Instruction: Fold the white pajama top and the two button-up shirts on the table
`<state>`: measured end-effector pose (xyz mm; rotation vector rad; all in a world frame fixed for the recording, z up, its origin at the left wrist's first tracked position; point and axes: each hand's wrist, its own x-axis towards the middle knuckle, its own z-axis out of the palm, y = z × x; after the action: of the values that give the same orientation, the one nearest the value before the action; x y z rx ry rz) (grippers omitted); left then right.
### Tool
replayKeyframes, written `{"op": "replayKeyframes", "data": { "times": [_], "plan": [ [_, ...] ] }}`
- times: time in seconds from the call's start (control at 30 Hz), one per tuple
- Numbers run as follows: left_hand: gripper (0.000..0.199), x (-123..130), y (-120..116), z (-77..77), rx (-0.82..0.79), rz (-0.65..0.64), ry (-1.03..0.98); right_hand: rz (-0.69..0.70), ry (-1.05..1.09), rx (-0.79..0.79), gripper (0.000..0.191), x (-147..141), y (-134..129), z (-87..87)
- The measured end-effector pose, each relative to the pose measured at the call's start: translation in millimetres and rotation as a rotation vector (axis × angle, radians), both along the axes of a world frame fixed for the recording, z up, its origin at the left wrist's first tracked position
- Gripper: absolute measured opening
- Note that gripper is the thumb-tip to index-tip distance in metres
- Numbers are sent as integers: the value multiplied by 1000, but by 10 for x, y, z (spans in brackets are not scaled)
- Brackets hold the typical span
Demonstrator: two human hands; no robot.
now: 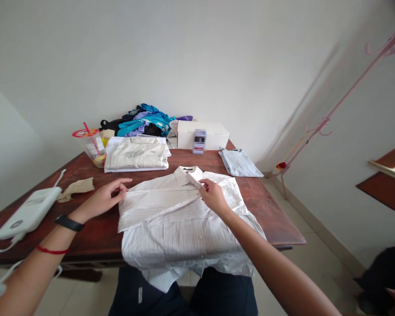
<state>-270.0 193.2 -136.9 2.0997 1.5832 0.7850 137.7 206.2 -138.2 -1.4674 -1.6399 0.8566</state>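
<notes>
A white button-up shirt with thin stripes (171, 235) lies on the table, its collar toward the far side and its hem hanging over the near edge. One sleeve is laid across its body. My right hand (213, 195) pinches the cuff end of that sleeve just below the collar. At the shirt's left edge, my left hand (110, 195) has its thumb and bent fingers closed on the folded corner, while the index finger points out over the cloth.
On the dark wooden table (276, 215) are a white power bank (29, 213), a beige cloth (77, 188), a plastic cup (92, 147), folded clothes (134, 153), a clothes heap (148, 120), a white box (213, 134) and folded light-blue cloth (240, 162). A pink coat rack (325, 123) stands right.
</notes>
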Motion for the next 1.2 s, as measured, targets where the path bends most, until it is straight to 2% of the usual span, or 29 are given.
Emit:
{"op": "replayKeyframes", "data": {
  "times": [0.1, 0.17, 0.23, 0.3, 0.43, 0.57, 0.77, 0.87, 1.03, 1.2],
  "plan": [
    [51, 33, 84, 48, -64, -94, -49, -114, 583, -141, 21, 185, -107, 32],
    [50, 74, 141, 90, -59, -89, -66, -199, 861, -209, 17, 312, -195, 22],
    [51, 131, 194, 143, -41, -65, -97, -255, 1012, -282, 20, 441, -266, -15],
    [53, 193, 244, 201, -36, -40, -125, -256, 1071, -352, 20, 570, -308, -59],
    [54, 294, 344, 286, -63, -79, -148, -243, 1000, -377, 15, 827, -337, -108],
    [56, 359, 436, 287, -120, -142, -145, -208, 935, -357, 14, 1047, -387, -92],
    [69, 382, 494, 231, -271, -237, -115, -161, 895, -510, 19, 1293, -434, -43],
    [66, 382, 500, 228, -314, -258, -137, -146, 861, -554, 29, 1400, -383, -19],
    [55, 390, 512, 273, -330, -283, -177, -146, 699, -600, 32, 1508, -224, -24],
    [54, 280, 471, 280, -231, -198, -35, -55, 638, -572, 25, 1434, -123, 65]
  ]
}}
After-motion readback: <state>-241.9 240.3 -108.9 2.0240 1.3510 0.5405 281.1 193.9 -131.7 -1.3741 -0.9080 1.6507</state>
